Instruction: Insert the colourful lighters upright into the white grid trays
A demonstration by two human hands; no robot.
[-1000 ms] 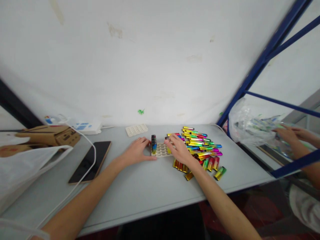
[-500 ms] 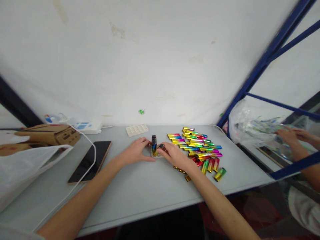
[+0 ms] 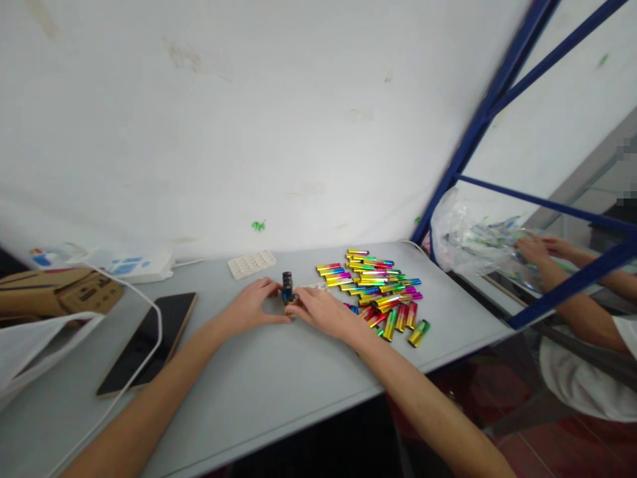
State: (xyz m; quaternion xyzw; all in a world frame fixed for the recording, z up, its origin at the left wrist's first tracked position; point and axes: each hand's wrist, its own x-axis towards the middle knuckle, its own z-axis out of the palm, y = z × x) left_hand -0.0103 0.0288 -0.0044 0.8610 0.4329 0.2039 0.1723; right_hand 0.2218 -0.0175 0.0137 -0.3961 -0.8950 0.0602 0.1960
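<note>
Grey tabletop (image 3: 269, 392): ran back to a white wall (image 3: 249, 133). Right hand (image 3: 323, 309): thumb and fingers pinched one lighter (image 3: 294, 298), black end up; over the last second it had travelled leftward across a pale tray (image 3: 317, 288), bringing a further piece beside the upright row (image 3: 287, 281) at the tray's left end; seating could not be told. Left hand (image 3: 251, 309): thumb and fingers parted, set about that end, unchanged. Loose lighters (image 3: 387, 303): lay heaped rightward. Second tray (image 3: 252, 264): flat, near the wall.

Near tray (image 3: 319, 287) mostly hidden bhd R fingers (image 3: 309, 301).
</note>
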